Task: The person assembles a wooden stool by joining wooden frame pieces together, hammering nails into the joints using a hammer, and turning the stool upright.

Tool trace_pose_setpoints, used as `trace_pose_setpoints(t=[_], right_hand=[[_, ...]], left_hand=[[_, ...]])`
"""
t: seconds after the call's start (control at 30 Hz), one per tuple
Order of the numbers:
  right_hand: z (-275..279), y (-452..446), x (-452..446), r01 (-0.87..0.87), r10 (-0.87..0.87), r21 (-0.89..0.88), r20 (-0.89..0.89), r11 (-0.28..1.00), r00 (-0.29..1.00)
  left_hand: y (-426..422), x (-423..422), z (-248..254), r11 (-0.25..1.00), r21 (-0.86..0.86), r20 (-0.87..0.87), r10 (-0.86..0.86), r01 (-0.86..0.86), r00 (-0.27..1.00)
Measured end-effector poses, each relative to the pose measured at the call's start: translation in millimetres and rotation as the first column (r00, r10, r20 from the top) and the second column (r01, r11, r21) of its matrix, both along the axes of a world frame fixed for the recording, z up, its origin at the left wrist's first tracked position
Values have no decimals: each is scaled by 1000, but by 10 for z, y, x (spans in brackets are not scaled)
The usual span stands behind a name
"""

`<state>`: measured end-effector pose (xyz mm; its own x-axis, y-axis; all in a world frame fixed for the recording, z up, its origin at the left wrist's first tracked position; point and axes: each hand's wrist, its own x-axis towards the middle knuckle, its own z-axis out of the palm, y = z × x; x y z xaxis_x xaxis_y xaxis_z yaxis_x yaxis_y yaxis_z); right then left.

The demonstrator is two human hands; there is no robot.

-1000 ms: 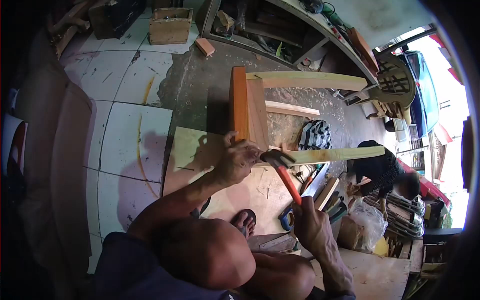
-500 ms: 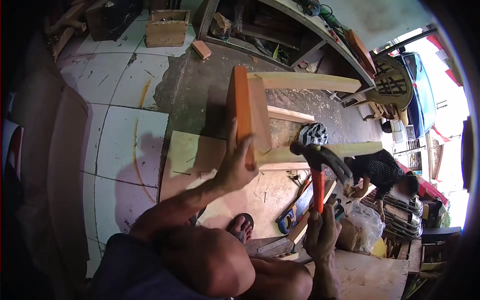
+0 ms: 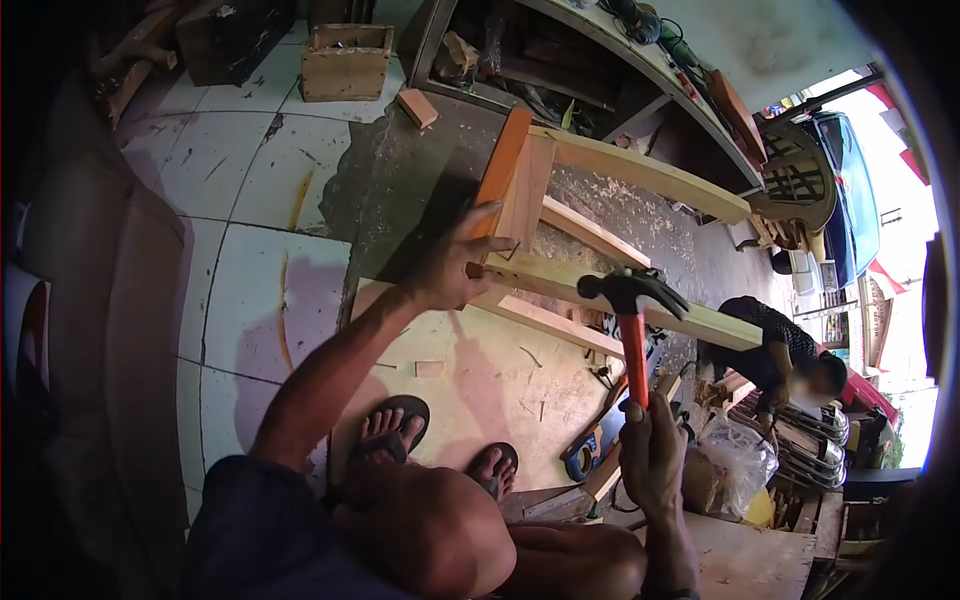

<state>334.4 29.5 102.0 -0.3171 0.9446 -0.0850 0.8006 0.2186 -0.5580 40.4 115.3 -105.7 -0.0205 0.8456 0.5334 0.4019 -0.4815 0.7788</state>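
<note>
Head view showed the left hand clasping the near corner of a wooden frame, fingers parted around its orange board, while the right hand was wrapped around a hammer that overlapped 1 rail; contact could not be told. Hammering at that corner seemed the step in hand; another blow would call for a steady frame and fingers kept clear. Nearby lay a plywood sheet and a handsaw; farther out, 1 person bent over.
</note>
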Motion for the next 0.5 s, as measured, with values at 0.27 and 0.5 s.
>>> trace_pose_setpoints(t=[0.27,0.5], right_hand=[[598,188,-594,-84,82,145,19,986,996],[-176,274,-823,-64,22,139,282,988,959]], left_hand=[[21,17,-103,996,-81,141,-35,47,989],[42,55,-184,996,-50,227,-66,79,972]])
